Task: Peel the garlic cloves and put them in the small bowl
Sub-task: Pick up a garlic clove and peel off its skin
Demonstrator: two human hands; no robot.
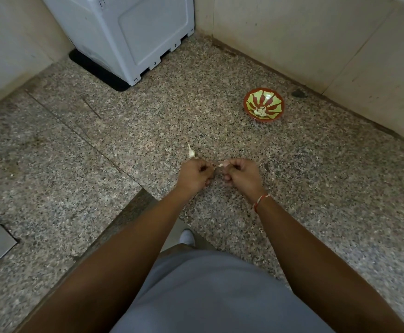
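Counter: one speckled stone top; everything we work with sits on it or over it.
Bowl: one small red and green bowl, well apart from our hands toward the far right wall. We judge it stiff and breakable, best taken by the rim.
Hands: two. Our left hand and right hand are near each other over the counter, fingers curled in, both pinching at one clove between them.
Garlic piece: one, with a stalk tip, lying just beyond our left hand. We cannot tell how many cloves it holds.
Clove in hand: one, mostly hidden by our fingers. We judge it light, firm, with dry papery skin that tears; we would nip it at the pointed end.
Peeled garlic: a few pale bits in the bowl's bottom, too small to count.
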